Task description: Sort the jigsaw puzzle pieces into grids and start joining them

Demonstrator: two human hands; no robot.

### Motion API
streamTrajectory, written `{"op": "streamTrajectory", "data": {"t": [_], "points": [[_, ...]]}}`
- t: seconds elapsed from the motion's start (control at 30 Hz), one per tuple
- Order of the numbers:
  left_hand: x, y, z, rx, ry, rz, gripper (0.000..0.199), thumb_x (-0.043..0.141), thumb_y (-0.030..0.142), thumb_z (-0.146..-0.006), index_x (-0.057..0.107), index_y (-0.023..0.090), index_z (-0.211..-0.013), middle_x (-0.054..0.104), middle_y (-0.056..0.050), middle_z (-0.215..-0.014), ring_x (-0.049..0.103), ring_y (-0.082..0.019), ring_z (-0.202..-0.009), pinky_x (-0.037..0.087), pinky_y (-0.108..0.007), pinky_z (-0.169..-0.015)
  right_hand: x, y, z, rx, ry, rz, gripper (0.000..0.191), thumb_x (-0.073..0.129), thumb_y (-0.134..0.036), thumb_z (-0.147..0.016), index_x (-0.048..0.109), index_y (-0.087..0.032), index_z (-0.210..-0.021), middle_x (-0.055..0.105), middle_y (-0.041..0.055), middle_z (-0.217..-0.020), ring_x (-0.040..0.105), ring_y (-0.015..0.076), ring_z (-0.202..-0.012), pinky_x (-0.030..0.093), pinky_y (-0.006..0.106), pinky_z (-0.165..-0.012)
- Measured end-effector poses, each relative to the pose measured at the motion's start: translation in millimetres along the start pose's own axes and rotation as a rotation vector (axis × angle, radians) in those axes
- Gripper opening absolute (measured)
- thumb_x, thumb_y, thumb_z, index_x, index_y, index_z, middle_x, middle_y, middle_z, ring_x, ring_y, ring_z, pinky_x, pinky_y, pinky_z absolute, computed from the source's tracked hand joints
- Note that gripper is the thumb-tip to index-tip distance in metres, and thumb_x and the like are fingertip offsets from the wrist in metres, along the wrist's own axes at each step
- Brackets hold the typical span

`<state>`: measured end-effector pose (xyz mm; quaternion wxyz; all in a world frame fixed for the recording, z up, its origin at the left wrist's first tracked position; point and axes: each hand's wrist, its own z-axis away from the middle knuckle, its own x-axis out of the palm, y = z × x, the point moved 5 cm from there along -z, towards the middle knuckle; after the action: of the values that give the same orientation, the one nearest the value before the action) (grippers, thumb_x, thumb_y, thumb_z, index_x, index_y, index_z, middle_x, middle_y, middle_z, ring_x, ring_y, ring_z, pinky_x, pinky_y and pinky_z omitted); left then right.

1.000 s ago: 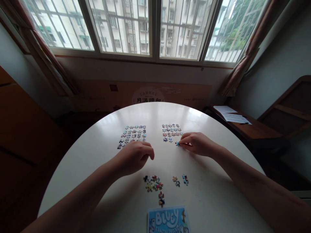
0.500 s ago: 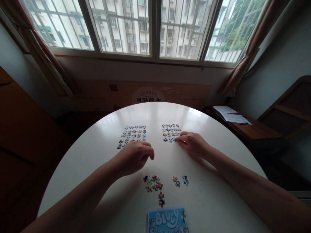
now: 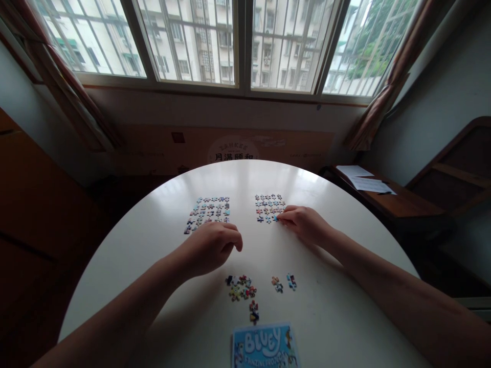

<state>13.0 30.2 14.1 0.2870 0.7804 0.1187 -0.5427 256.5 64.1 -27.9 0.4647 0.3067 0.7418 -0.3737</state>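
Note:
My right hand (image 3: 305, 222) pinches a blue jigsaw piece (image 3: 275, 218) at the near right corner of the right-hand block of puzzle pieces (image 3: 269, 204), which lie apart in rows. My left hand (image 3: 215, 245) is held over the table just in front of the left-hand block of pieces (image 3: 209, 207), hiding some of its near edge. Its fingers curl inward, and whatever they may hold is hidden. Nearer to me lie a joined cluster of pieces (image 3: 241, 287), a small joined section (image 3: 253, 311) and two more small sections (image 3: 276, 284), (image 3: 292, 281).
A blue Bluey picture sheet or box lid (image 3: 264, 346) lies at the near edge of view on the round white table (image 3: 337, 317). Papers (image 3: 370, 185) and a pen rest on a wooden surface (image 3: 406, 201) to the right. A barred window is ahead.
Both hands hold almost the same places. The whole view has shifted very slightly, and the puzzle pieces show no clear movement.

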Motion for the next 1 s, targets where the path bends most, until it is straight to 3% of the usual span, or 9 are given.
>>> {"op": "streamTrajectory", "data": {"t": [0.13, 0.2, 0.37, 0.6, 0.77, 1.0], "points": [[0.3, -0.6, 0.2, -0.006, -0.006, 0.003, 0.036, 0.042, 0.002, -0.082, 0.071, 0.021, -0.076, 0.073, 0.002, -0.083, 0.067, -0.015, -0.072, 0.05, -0.03, -0.074, -14.3, -2.5, 2.9, 0.014, 0.103, -0.034, 0.023, 0.055, -0.021, -0.098, 0.078, -0.021, -0.102, 0.071, 0.0054, -0.099, 0.065, 0.0152, -0.082, 0.045, 0.026, -0.073], [0.3, -1.3, 0.2, -0.013, -0.008, 0.012, 0.035, 0.042, 0.002, -0.083, 0.071, 0.021, -0.076, 0.073, 0.002, -0.084, 0.067, -0.014, -0.072, 0.05, -0.03, -0.074, -24.4, -10.5, 6.8, -0.009, 0.065, -0.096, 0.022, 0.056, -0.023, -0.097, 0.078, -0.02, -0.097, 0.07, 0.0053, -0.095, 0.064, 0.0137, -0.079, 0.045, 0.025, -0.071], [0.2, -1.5, 0.0, -0.026, -0.016, 0.021, 0.034, 0.043, 0.002, -0.082, 0.071, 0.02, -0.076, 0.072, 0.001, -0.083, 0.067, -0.014, -0.072, 0.05, -0.028, -0.071, -29.5, -51.7, 27.4, -0.169, -0.513, -0.261, 0.015, 0.072, -0.032, -0.088, 0.075, -0.018, -0.093, 0.066, 0.0007, -0.08, 0.057, 0.0087, -0.067, 0.039, 0.021, -0.06], [1.8, -2.4, 0.0, -0.028, -0.019, -0.011, 0.034, 0.042, 0.004, -0.083, 0.071, 0.021, -0.076, 0.072, 0.001, -0.083, 0.066, -0.014, -0.072, 0.049, -0.031, -0.074, -21.6, -80.1, 36.4, -0.204, -0.681, -0.245, 0.018, 0.08, -0.027, -0.077, 0.072, -0.018, -0.09, 0.066, -0.0021, -0.082, 0.054, 0.0072, -0.067, 0.036, 0.02, -0.061], [1.2, -2.7, 1.1, -0.027, -0.015, -0.003, 0.035, 0.041, 0.004, -0.083, 0.071, 0.02, -0.075, 0.073, 0.0, -0.083, 0.066, -0.014, -0.071, 0.05, -0.03, -0.072, -22.5, -59.3, 32.1, -0.184, -0.61, -0.205, 0.014, 0.072, -0.021, -0.08, 0.075, -0.021, -0.094, 0.07, -0.0014, -0.087, 0.058, 0.0093, -0.072, 0.04, 0.021, -0.066], [-0.7, 0.4, 0.1, -0.011, -0.008, -0.013, 0.037, 0.04, 0.004, -0.082, 0.072, 0.02, -0.076, 0.073, 0.0, -0.083, 0.067, -0.015, -0.071, 0.051, -0.03, -0.073, -22.6, 12.9, 13.5, 0.047, -0.287, -0.166, 0.019, 0.067, -0.019, -0.082, 0.08, -0.021, -0.095, 0.074, 0.003, -0.09, 0.065, 0.0146, -0.077, 0.046, 0.024, -0.07]]}}
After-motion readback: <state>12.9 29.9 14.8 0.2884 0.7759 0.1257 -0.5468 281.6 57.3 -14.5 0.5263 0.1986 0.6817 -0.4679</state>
